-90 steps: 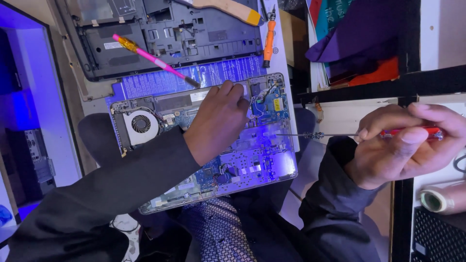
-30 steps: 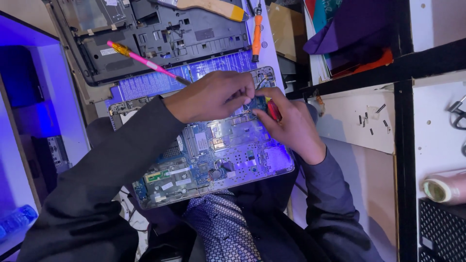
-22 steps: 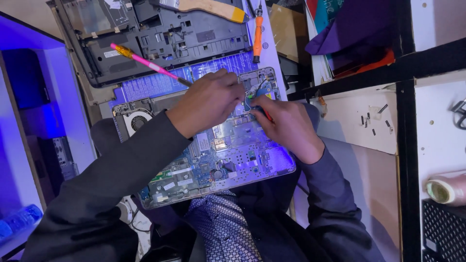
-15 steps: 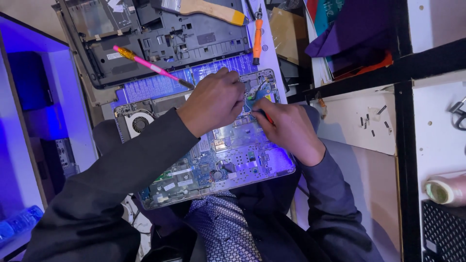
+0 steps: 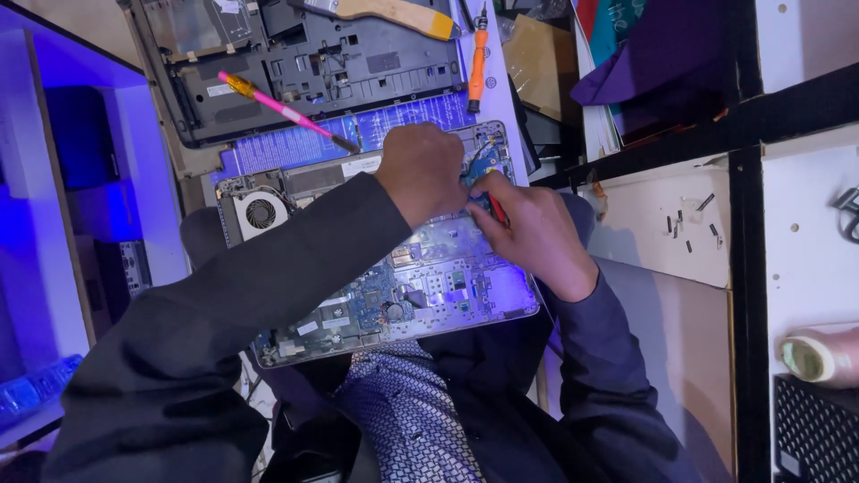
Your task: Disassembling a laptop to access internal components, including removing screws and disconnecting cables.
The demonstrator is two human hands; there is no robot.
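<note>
— Centrally: lying across the lap, opened laptop chassis point(image 5: 394, 286) with boards exposed, tilting down toward the left. How crowded around its edges?

— Hemmed in on most sides. Far edge butting against a blue ribbed strip point(image 5: 295, 143), then a second, black laptop base point(image 5: 304, 63) just beyond. Pink screwdriver point(image 5: 282, 112) lying slantwise across that base, tip reaching the blue strip. Orange screwdriver point(image 5: 479, 58) standing beside the black base's right edge. Right edge of the chassis sitting near a dark shelf frame point(image 5: 743, 268) and pale panel point(image 5: 653, 224) holding small loose screws point(image 5: 689, 224). Left edge facing a blue-lit white cabinet point(image 5: 54, 179), with a narrow dark gap between.

— And the hands?

— Left hand point(image 5: 420, 170) curling down over the upper right corner of the chassis, fingers pressing onto the board; holding anything or not, cannot tell. Right hand point(image 5: 528, 233) closing around a red-handled tool point(image 5: 497, 210), tip meeting the board just beside the left hand. Both hands touching or nearly so, crowding that one corner.

— Appearance of the chassis itself?

— Showing silver metal framing, a round cooling fan point(image 5: 259, 213) at the upper left corner, green and blue circuit boards through the middle, violet light glowing across the lower right. Near edge overhanging a patterned necktie point(image 5: 412, 420).
</note>
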